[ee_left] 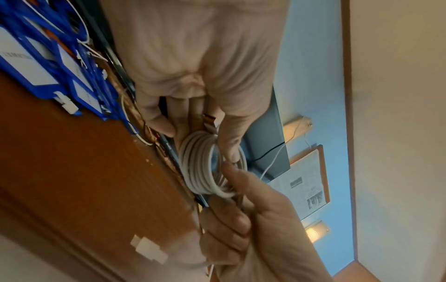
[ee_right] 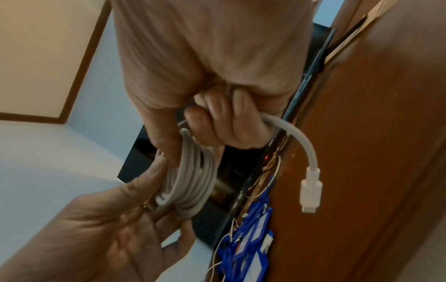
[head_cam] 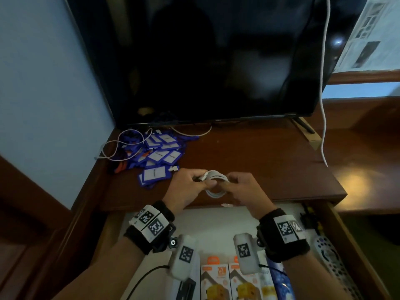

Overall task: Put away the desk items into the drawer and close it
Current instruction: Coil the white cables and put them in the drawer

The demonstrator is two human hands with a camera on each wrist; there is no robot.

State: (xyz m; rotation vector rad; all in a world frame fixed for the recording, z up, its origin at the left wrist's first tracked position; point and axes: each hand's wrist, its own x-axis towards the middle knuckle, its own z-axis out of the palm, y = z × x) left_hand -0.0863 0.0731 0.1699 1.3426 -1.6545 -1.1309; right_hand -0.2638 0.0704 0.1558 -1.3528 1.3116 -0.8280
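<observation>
A white charging cable (head_cam: 216,180) is wound into a small coil, held just above the front edge of the brown desk (head_cam: 259,161). My left hand (head_cam: 200,180) pinches the coil's left side and my right hand (head_cam: 230,182) grips its right side. The left wrist view shows the coil (ee_left: 201,167) between my left hand (ee_left: 193,122) and my right hand (ee_left: 239,209). In the right wrist view my right hand (ee_right: 217,129) curls round the cable, whose plug end (ee_right: 311,192) hangs free beside the coil (ee_right: 190,181). The drawer (head_cam: 216,221) stands open under my wrists.
A heap of blue badge holders (head_cam: 158,154) and a loose thin white cord (head_cam: 121,146) lie at the desk's back left. A dark TV screen (head_cam: 216,61) stands behind. The drawer holds orange-and-white charger boxes (head_cam: 214,280) and a remote (head_cam: 331,260). Another white cord (head_cam: 323,105) hangs at right.
</observation>
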